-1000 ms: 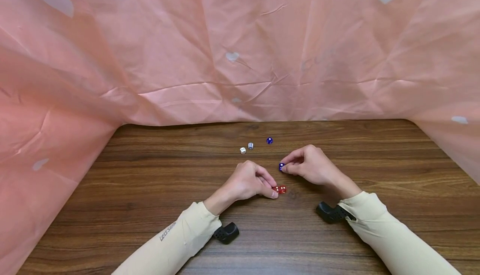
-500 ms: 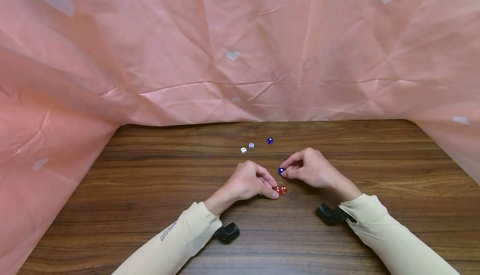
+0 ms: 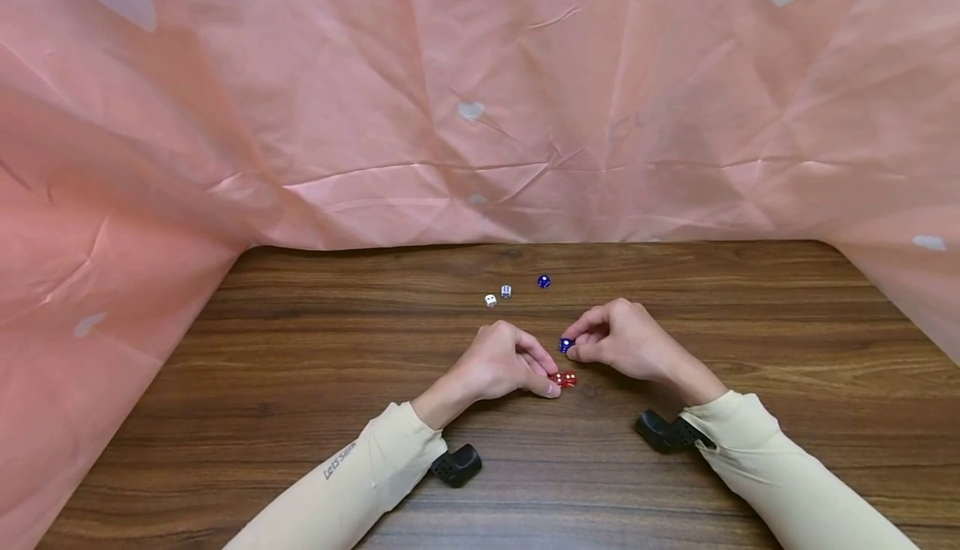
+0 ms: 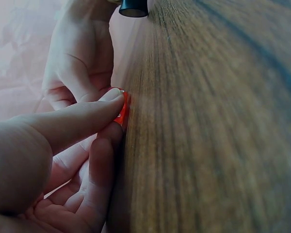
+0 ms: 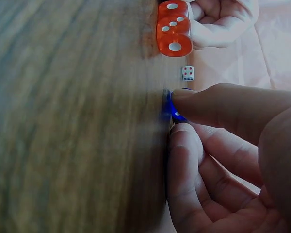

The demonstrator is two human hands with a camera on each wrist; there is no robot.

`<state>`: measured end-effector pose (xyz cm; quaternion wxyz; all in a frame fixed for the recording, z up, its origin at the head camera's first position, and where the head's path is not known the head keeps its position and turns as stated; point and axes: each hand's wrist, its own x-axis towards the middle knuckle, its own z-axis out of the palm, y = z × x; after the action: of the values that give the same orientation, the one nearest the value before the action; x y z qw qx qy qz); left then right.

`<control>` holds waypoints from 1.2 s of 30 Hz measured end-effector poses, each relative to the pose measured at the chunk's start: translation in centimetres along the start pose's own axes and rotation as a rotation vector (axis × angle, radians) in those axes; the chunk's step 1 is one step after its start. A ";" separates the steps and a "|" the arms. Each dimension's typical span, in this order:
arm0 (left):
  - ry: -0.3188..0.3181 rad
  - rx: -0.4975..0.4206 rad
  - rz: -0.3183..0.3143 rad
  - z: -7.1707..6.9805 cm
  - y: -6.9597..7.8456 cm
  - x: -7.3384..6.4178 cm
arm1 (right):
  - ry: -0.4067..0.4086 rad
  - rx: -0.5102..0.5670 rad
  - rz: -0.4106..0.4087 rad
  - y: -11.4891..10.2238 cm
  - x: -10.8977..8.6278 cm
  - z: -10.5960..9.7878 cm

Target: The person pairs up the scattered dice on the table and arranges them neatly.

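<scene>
My left hand [image 3: 501, 364] pinches a red die [image 3: 557, 379] between thumb and fingertips, low at the wooden table. A second red die [image 3: 571, 378] sits right against it on the right side. Just beyond, my right hand [image 3: 626, 340] pinches a blue die [image 3: 566, 345] by thumb and index finger. In the right wrist view that blue die [image 5: 177, 109] is mostly covered by the thumb, close over the wood. The red dice [image 5: 174, 29] show there with white pips, the other hand's fingers beside them. The left wrist view shows only a red sliver of die [image 4: 122, 109] past the thumb.
Farther back on the table [image 3: 337, 325] lie two white dice, one nearer [image 3: 491, 300] and one farther [image 3: 506, 291], and another blue die [image 3: 543, 281]. A pink cloth with hearts [image 3: 450, 142] hangs behind the table and at both sides.
My right hand has drawn the pinched blue die slightly toward me, closer to the red dice. My left hand and the red dice have stayed in place.
</scene>
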<state>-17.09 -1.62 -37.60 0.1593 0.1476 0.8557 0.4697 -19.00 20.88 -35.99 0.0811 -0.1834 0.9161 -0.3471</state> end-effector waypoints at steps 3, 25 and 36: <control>0.000 0.000 0.001 0.0 0.0 0.0 | -0.004 0.002 0.002 0.1 0.0 -0.1; -0.006 -0.004 0.002 0.0 0.2 -0.1 | -0.004 0.008 0.016 0.2 0.1 0.0; -0.003 0.005 0.004 0.0 0.2 0.0 | 0.004 0.005 0.014 0.1 0.1 -0.1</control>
<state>-17.02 -1.50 -37.40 0.1591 0.1502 0.8565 0.4675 -19.11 20.99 -36.04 0.0822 -0.1762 0.9167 -0.3491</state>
